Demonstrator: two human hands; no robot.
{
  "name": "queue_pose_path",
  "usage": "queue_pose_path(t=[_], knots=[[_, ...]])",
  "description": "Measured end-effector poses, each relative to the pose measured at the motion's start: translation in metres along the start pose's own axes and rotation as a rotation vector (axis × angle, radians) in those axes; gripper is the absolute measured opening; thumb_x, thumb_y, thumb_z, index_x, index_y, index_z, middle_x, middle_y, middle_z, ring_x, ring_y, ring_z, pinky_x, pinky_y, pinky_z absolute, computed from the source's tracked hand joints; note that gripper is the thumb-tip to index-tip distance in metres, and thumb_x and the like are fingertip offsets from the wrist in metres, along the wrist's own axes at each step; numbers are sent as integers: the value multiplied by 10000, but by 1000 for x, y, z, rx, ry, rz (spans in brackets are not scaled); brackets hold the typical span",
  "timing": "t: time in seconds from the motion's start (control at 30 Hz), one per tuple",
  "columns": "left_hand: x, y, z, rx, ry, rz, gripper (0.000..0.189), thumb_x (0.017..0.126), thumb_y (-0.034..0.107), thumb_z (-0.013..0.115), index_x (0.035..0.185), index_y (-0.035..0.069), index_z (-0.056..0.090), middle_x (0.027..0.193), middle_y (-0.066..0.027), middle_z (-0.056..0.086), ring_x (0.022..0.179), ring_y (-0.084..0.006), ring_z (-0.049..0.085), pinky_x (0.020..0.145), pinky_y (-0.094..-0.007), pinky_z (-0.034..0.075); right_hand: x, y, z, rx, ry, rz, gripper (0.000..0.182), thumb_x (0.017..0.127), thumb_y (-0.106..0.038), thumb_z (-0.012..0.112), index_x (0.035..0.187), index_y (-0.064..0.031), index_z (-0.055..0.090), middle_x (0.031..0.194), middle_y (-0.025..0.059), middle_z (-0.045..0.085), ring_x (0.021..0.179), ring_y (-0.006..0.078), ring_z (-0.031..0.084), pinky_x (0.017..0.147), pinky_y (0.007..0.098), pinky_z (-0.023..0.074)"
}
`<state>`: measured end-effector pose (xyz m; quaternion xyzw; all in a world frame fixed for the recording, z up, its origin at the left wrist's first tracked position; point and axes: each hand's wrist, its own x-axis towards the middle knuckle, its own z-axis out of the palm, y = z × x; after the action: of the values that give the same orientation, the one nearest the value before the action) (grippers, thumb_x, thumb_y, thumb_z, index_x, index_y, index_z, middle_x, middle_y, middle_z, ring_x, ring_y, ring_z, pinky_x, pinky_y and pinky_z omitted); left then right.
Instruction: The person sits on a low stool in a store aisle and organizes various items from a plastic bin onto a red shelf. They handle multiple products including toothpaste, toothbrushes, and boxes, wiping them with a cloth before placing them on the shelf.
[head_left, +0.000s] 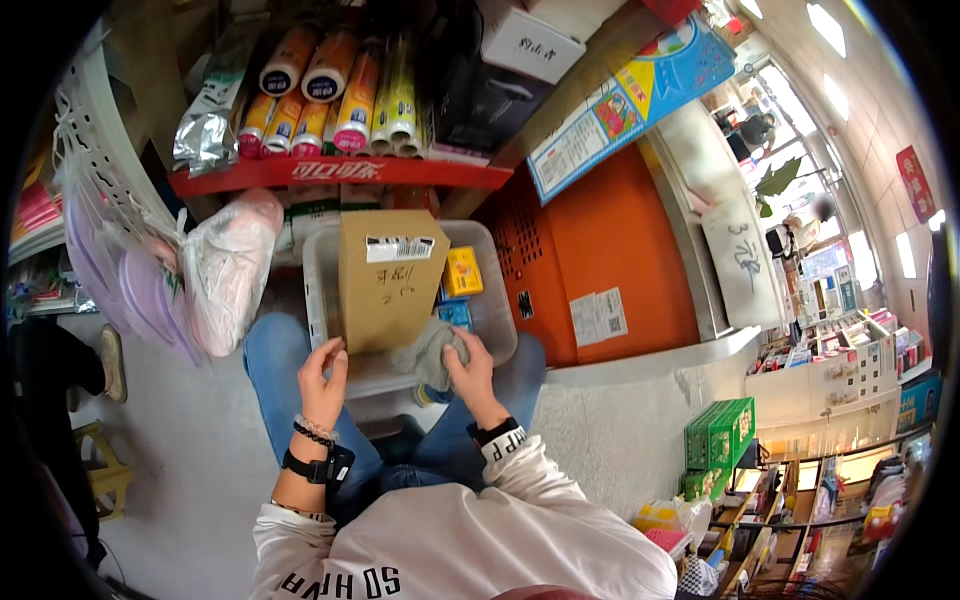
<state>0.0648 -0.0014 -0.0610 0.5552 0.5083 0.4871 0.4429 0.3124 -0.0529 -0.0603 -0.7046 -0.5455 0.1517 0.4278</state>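
Observation:
A brown cardboard box (391, 281) with a barcode label and handwriting stands in a translucent plastic bin (495, 315) before me. My right hand (466, 367) grips a crumpled grey cloth (435, 352) against the lower right corner of the box. My left hand (324, 381) is beside the box's lower left corner, fingers loosely curled, nothing seen in it. Right of the box in the bin lie a small yellow box (463, 271) and a blue packet (455, 315), the latter partly hidden by the cloth.
Above the bin, a red-edged shelf (337, 171) holds tubes and boxed goods. Plastic bags (232, 277) hang at the left, near another person's leg (56, 360) and a yellow stool (109, 476). An orange panel (615, 255) stands right; green crates (720, 435) sit on the floor.

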Motion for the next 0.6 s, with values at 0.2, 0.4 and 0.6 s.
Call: queue_pose_path(t=[0.2,0.4,0.6], knots=[[14,-12,2,-102,58,-85,167,852,89,566,972,-11,622,798,-71,649,681,-101,585,583,-221,456,1,-1,1,-53,-34,39,334,807,-220,605,1087,-40,575,988,174,606,906,338,587,788,369,464],[16,-14,1,-22,83,-45,127,848,90,567,902,-10,624,720,-14,620,630,-62,527,585,-207,435,-3,-3,10,-257,8,-8,344,808,-290,588,1085,-87,572,963,158,606,861,353,587,724,413,475],[18,-19,3,-90,117,-44,134,812,83,599,898,-11,641,685,-40,621,605,-83,546,561,-225,439,-3,-13,9,-280,10,2,352,805,-305,584,1093,-102,568,960,141,607,842,345,587,715,409,479]])
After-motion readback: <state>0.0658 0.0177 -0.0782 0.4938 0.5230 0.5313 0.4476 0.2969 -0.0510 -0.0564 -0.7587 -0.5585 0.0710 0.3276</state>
